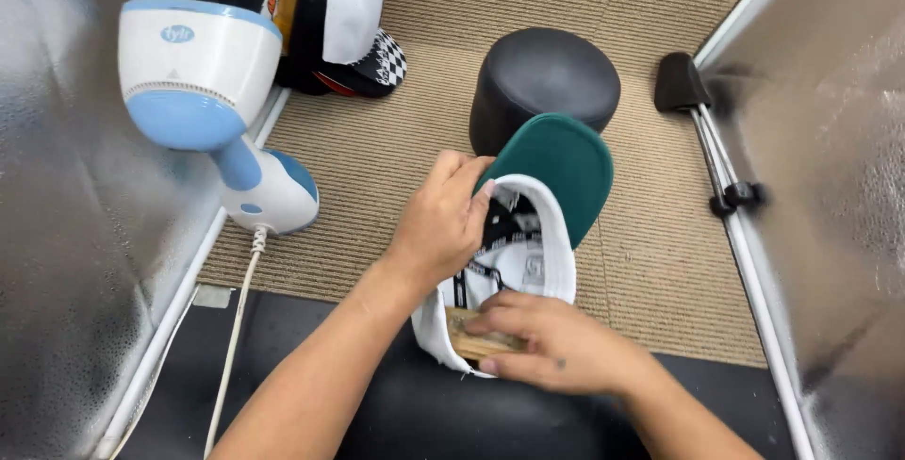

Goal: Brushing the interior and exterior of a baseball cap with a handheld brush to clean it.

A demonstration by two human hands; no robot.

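A white cap [537, 262] with a green brim [561, 163] lies upside down in the middle of the ribbed beige mat [377, 168]. My left hand [443, 220] grips the cap's front edge by the brim, fingers tucked inside. Down at the cap's rear edge my right hand [556, 347] presses a small tan wooden piece [471, 339] against the fabric. Black inner taping shows inside the cap.
A black rounded hat form [542, 78] stands just behind the cap. A white and blue handheld steamer [203, 92] with a white cord [236, 328] sits at the left. Stacked caps [330, 22] lie at the back. Reflective walls close both sides; a black clamp [681, 81] sits right.
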